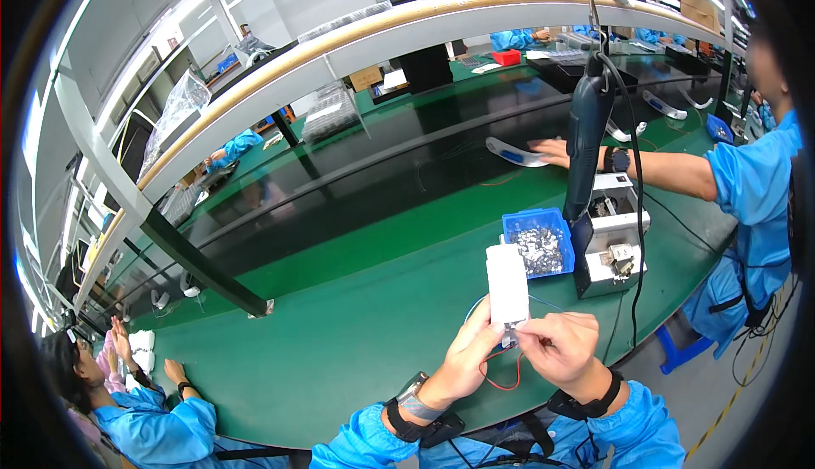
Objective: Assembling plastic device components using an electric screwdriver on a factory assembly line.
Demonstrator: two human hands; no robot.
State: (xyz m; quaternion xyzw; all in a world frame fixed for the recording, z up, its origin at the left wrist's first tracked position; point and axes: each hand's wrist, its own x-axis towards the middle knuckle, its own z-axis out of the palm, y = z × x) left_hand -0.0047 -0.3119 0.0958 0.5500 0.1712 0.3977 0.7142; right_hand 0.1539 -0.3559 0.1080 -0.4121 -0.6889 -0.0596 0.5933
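Note:
My left hand (pixel 471 341) grips a white flat rectangular plastic part (pixel 508 286) near its lower end, over the near edge of the bench. The fingers of my right hand (pixel 562 343) are pinched at the same end of the part, beside a small metallic piece (pixel 510 333); whether they hold that piece I cannot make out. A thin red wire (pixel 503 387) loops down from this end between my hands. Just beyond the part stands a blue bin (pixel 566 258) of small metal pieces (pixel 540 250).
A dark electric screwdriver (pixel 586 142) hangs on a cord by a metal screw-feeder machine (pixel 613 248). At the right, a co-worker's arm (pixel 671 172) reaches to a curved white part (pixel 514 153) on the dark belt (pixel 373 185). Another person (pixel 161 410) sits left at the green bench (pixel 340 333).

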